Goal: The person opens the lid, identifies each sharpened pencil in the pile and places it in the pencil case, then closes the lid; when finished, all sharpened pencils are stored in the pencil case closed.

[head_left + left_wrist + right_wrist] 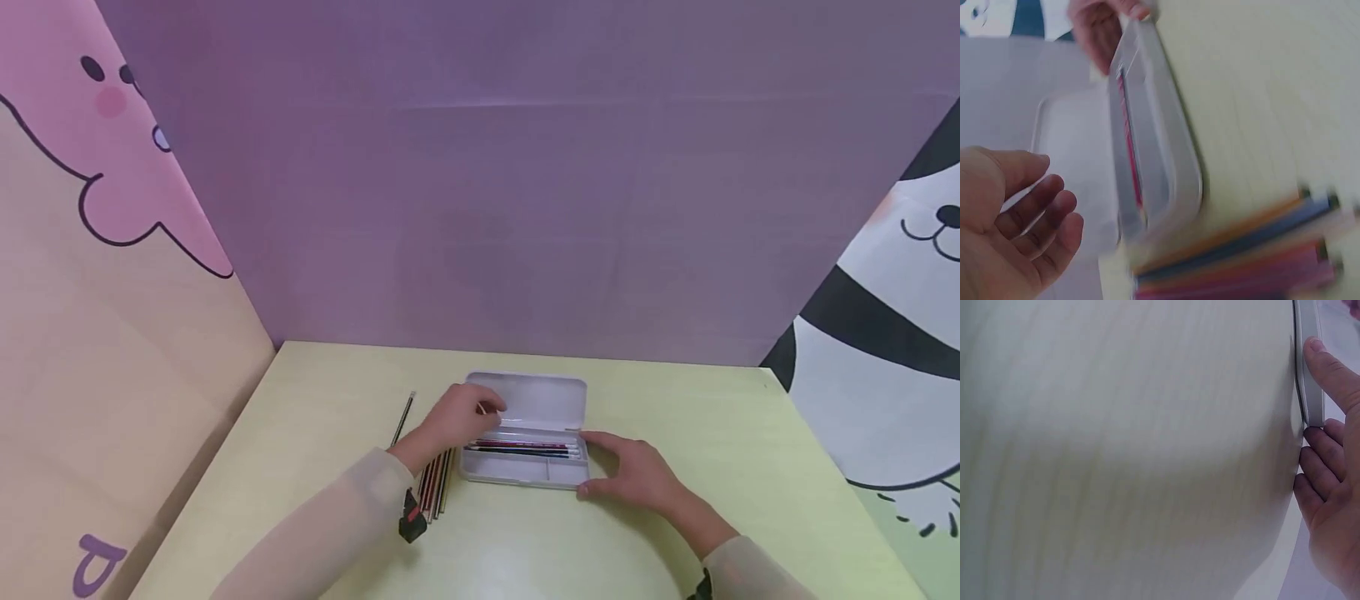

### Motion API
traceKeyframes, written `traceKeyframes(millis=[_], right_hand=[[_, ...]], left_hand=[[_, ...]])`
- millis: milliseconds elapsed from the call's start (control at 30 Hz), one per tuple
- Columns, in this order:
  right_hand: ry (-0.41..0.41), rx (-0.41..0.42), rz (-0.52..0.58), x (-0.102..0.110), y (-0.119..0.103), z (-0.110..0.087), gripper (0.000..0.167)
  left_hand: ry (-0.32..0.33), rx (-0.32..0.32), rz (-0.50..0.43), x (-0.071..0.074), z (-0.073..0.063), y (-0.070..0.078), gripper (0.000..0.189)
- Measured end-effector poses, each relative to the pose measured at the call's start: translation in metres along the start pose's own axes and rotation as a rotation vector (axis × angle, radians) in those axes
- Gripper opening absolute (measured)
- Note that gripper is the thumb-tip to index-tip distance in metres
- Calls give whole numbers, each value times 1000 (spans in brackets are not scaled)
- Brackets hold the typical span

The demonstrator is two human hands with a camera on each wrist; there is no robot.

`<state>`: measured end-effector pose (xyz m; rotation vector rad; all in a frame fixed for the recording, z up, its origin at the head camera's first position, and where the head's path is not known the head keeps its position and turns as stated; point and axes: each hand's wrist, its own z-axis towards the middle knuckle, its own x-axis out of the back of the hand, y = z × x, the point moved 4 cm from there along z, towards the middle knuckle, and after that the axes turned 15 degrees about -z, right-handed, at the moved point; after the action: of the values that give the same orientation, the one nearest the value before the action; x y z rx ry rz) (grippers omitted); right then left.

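A white pencil case [504, 469] lies on the table with its lid [551, 400] swung back. Several pencils [528, 451], red and dark ones among them, rest in its long compartment. Over the left part of the case is my left hand [455, 418], its fingers loosely bent and nothing between them in the left wrist view. My right hand [637, 475] holds the right end of the case, thumb at the near corner and index finger at the far one. Beside the case's left end lie several loose pencils [435, 492], partly hidden by my left wrist.
One dark pencil [405, 414] sticks out farther back, beyond my left forearm. The pale yellow table [675, 400] ends at a purple back wall [525, 208]. Printed panels stand at the left [112, 333] and right [892, 375].
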<state>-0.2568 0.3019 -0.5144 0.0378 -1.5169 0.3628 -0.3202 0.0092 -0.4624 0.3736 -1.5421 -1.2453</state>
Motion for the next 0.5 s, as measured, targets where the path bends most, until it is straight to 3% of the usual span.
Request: traceKeyframes(millis=[100, 233, 367, 500], right_hand=[[-7, -18, -6, 2, 1, 0, 91], [-12, -17, 6, 3, 1, 0, 92], [-10, -10, 6, 2, 0, -1, 92], [0, -2, -12, 2, -1, 0, 93]], left_hand=[[59, 43, -42, 22, -8, -12, 20], [112, 181, -125, 41, -22, -33, 22], [140, 324, -237, 49, -35, -50, 26], [168, 403, -291, 51, -45, -59, 29]])
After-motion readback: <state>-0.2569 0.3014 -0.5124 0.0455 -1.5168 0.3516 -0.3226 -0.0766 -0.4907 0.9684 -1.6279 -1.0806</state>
